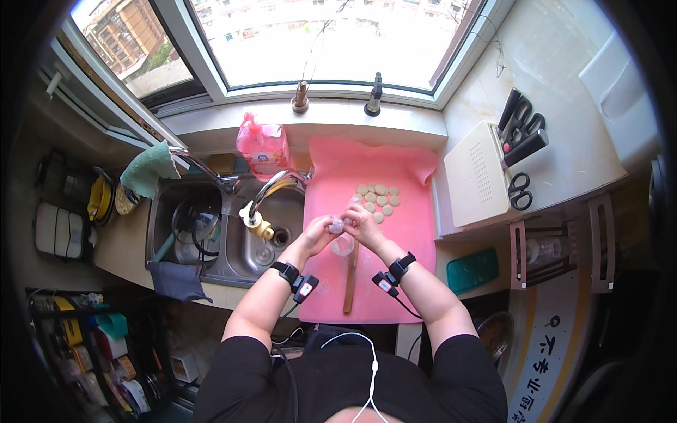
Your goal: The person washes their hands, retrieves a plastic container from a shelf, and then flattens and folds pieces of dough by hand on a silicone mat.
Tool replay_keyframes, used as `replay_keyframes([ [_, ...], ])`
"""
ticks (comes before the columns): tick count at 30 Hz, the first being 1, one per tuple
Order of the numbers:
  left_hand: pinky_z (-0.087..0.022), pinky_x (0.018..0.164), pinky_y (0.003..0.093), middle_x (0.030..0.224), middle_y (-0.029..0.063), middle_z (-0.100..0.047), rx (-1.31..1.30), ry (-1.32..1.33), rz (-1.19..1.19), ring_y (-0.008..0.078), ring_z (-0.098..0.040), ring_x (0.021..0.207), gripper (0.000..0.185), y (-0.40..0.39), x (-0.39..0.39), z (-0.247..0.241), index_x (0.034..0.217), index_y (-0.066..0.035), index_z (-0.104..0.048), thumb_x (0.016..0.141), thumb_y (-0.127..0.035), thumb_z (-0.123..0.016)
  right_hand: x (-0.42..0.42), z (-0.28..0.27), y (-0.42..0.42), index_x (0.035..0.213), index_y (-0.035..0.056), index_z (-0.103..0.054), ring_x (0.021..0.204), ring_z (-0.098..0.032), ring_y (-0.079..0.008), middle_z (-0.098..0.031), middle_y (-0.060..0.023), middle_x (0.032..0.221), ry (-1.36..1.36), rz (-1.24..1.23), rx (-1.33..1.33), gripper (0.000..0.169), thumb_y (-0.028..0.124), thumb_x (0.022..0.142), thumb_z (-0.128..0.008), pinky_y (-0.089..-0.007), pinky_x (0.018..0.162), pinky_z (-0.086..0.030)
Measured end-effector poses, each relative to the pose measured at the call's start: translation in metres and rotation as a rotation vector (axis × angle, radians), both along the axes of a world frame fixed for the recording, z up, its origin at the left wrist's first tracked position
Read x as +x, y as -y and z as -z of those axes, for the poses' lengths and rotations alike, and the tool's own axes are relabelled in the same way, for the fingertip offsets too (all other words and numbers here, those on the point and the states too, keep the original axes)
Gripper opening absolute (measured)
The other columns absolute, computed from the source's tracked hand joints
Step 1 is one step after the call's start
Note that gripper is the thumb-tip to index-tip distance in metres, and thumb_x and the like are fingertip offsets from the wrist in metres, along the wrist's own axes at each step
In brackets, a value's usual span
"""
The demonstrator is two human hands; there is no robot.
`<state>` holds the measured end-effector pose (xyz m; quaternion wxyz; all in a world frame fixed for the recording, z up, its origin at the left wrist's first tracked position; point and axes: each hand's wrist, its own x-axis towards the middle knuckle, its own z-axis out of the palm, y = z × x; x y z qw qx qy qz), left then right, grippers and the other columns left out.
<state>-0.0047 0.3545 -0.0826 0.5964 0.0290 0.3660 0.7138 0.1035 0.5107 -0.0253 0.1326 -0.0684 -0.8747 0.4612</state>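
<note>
Both of my hands meet over the pink silicone mat (394,264). My left hand (317,232) grips a small crumpled piece of clear plastic (336,226), possibly film or a bag. The fingertips of my right hand (361,222) pinch the same plastic from the other side. Just below them stands a clear round plastic cup (342,245). A wooden rolling pin (350,285) lies lengthwise on the mat, its upper end partly hidden near the cup and my right hand. Several small flat dough rounds (381,200) lie beyond my hands.
A double steel sink (232,264) with a tap (270,190) adjoins the mat's left side. Behind it stands a pink pump bottle (264,148). At right are a white knife block (473,174) with scissors (520,191) and a green lid or tray (472,270).
</note>
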Motion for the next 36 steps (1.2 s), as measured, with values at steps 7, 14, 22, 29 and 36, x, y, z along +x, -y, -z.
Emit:
replay_keyframes([
  [7,-0.042,0.097,0.0385,0.116,0.007,-0.056,0.056,-0.049,0.004,0.0179,-0.055,0.11,0.035,0.003,0.016,-0.039,0.128,-0.006,-0.046,0.096,-0.02,-0.048,0.001,-0.001,0.018,0.088,0.0001,-0.057,0.078,-0.065,-0.023,-0.062,-0.0115,0.089,-0.05,-0.025,-0.129,0.011,0.0,0.077,-0.06,-0.0313,0.068,-0.052],
  [14,-0.054,0.083,0.0346,0.108,0.0123,-0.059,-0.208,-0.058,-0.217,0.0223,-0.061,0.102,0.015,0.028,0.026,-0.012,0.104,-0.001,-0.053,0.092,0.0,-0.045,0.024,-0.021,0.031,0.106,0.0037,-0.059,0.073,-0.063,-0.0188,-0.061,-0.0088,0.091,0.067,0.016,-0.159,0.034,0.011,0.076,-0.073,-0.028,0.069,-0.053],
  [22,-0.047,0.088,0.0391,0.102,0.0063,-0.06,-0.078,0.048,-0.165,0.019,-0.059,0.095,0.025,0.027,0.053,-0.034,0.115,-0.005,-0.051,0.093,-0.019,-0.049,0.025,0.006,0.058,0.097,0.0052,-0.064,0.07,-0.061,-0.0201,-0.061,-0.0091,0.083,-0.09,0.013,-0.005,0.019,0.006,0.079,-0.066,-0.0301,0.064,-0.051],
  [29,-0.044,0.096,0.0342,0.119,0.0126,-0.057,0.043,0.054,-0.157,0.0189,-0.056,0.107,0.036,0.038,0.051,-0.024,0.127,0.003,-0.048,0.094,-0.011,-0.047,0.03,0.008,0.056,0.095,0.0042,-0.066,0.083,-0.061,-0.0241,-0.061,-0.0113,0.097,-0.122,-0.111,0.031,0.015,0.006,0.081,-0.065,-0.0327,0.074,-0.051],
  [36,-0.052,0.089,0.0292,0.114,0.0147,-0.057,-0.111,0.138,-0.301,0.0202,-0.06,0.101,0.046,0.047,0.063,-0.034,0.133,0.001,-0.042,0.088,0.008,-0.049,0.045,-0.003,0.052,0.1,0.004,-0.065,0.08,-0.062,-0.0211,-0.059,-0.0079,0.099,-0.02,-0.021,-0.349,0.023,0.008,0.077,-0.07,-0.0308,0.071,-0.052],
])
